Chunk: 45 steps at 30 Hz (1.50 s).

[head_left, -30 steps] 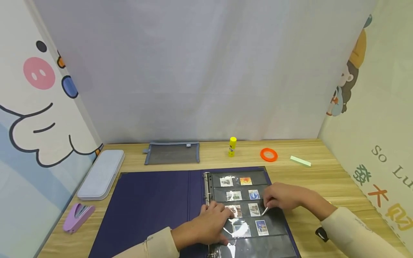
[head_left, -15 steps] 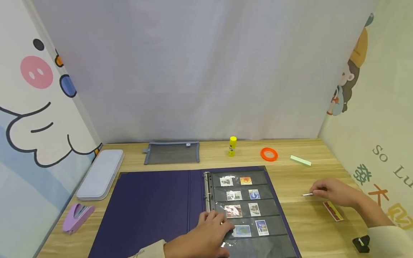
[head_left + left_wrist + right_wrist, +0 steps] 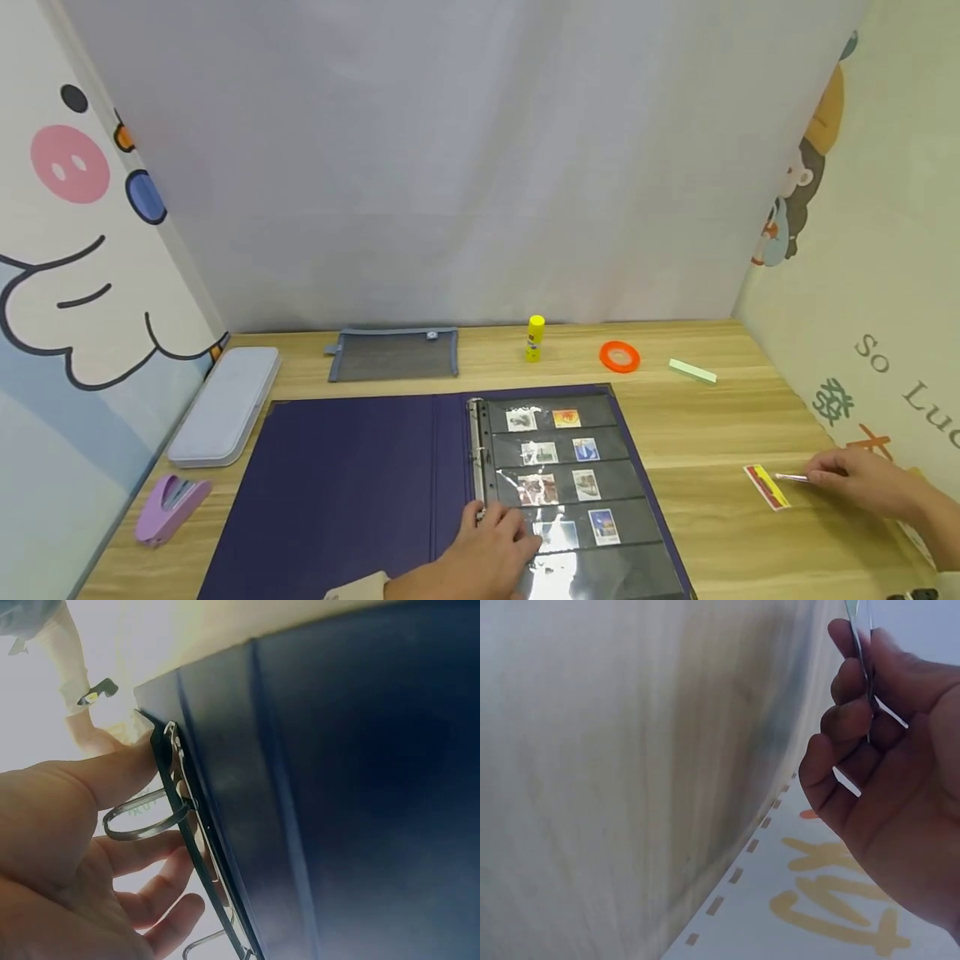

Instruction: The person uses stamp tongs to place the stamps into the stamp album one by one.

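Note:
My right hand (image 3: 862, 483) pinches a pair of tweezers (image 3: 792, 477) between thumb and fingers; the right wrist view shows their slim metal legs (image 3: 859, 641). Just left of the tweezer tip, a red and yellow stamp (image 3: 767, 487) with a white border lies on the table. My left hand (image 3: 491, 550) rests on the stamp album (image 3: 360, 475), at the ring side of its black pocket page (image 3: 637, 521). A metal ring (image 3: 142, 817) stands between that thumb and the other fingers in the left wrist view. Several stamps (image 3: 587, 485) sit in the page's rows.
A glue stick (image 3: 534, 339), red tape roll (image 3: 619, 357), pale green strip (image 3: 693, 372) and mesh zip pouch (image 3: 393, 354) line the back. To the left are a white case (image 3: 227, 408) and a purple stapler-like tool (image 3: 172, 508). A wall (image 3: 892, 350) bounds the right.
My right hand has moved right with the tweezers, away from the album page and past the red and yellow stamp, which its arm first covered. My left hand stays on the page.

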Tool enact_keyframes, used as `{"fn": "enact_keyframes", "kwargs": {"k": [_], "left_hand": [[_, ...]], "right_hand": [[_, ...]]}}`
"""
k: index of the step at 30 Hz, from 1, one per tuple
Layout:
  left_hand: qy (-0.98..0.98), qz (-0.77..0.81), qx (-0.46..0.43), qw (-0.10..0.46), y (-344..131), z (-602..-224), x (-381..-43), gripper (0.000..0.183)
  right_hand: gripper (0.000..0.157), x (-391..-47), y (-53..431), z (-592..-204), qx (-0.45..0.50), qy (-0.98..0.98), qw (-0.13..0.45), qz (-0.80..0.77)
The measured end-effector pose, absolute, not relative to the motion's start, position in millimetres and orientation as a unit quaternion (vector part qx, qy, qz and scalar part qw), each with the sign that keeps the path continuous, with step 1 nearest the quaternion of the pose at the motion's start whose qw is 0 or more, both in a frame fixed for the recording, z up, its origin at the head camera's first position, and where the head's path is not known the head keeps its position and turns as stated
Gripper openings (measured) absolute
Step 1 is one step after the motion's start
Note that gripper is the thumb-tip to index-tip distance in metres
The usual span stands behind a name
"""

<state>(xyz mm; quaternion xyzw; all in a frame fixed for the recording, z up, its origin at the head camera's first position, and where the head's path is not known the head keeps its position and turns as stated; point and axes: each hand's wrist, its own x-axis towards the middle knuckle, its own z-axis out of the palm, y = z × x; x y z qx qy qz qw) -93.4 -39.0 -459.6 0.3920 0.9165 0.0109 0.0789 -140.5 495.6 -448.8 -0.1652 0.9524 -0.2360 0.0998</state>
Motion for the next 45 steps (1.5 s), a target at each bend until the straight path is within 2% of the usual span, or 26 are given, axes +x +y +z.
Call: {"fn": "enact_keyframes", "kwargs": {"k": [3,7,12,19,23,28,35,39,45], "left_hand": [[0.916,0.013,0.396,0.065,-39.3,-459.8,-93.3,0.051],[0.914,0.021,0.402,0.052,-39.6,-460.1,-93.3,0.050],[0.917,0.017,0.395,0.047,-36.5,-458.3,-92.2,0.051],[0.922,0.047,0.381,0.051,-32.3,-457.0,-91.4,0.047],[0.925,0.066,0.368,0.071,-29.5,-455.4,-92.2,0.042],[0.923,0.095,0.356,0.107,-26.3,-452.8,-93.2,0.036],[0.919,0.101,0.360,0.127,-27.1,-451.2,-95.0,0.041],[0.917,0.104,0.356,0.144,-27.9,-450.4,-96.5,0.049],[0.916,0.099,0.372,0.115,-29.7,-452.9,-95.5,0.058]], "right_hand": [[0.014,-140.2,498.7,-450.8,-0.142,0.964,0.095,-0.202],[0.018,-141.2,501.8,-449.9,-0.137,0.957,0.136,-0.215],[0.022,-145.3,504.1,-452.3,-0.191,0.926,0.168,-0.279],[0.020,-149.3,496.1,-452.8,-0.218,0.922,0.137,-0.290],[0.017,-153.3,485.8,-450.0,-0.205,0.936,0.108,-0.265],[0.018,-159.3,472.9,-446.6,-0.221,0.933,0.104,-0.266],[0.015,-172.7,438.8,-436.6,-0.244,0.924,0.099,-0.276],[0.014,-180.3,411.4,-429.8,-0.265,0.916,0.097,-0.285],[0.013,-191.4,366.7,-426.2,-0.323,0.893,0.108,-0.295]]}}
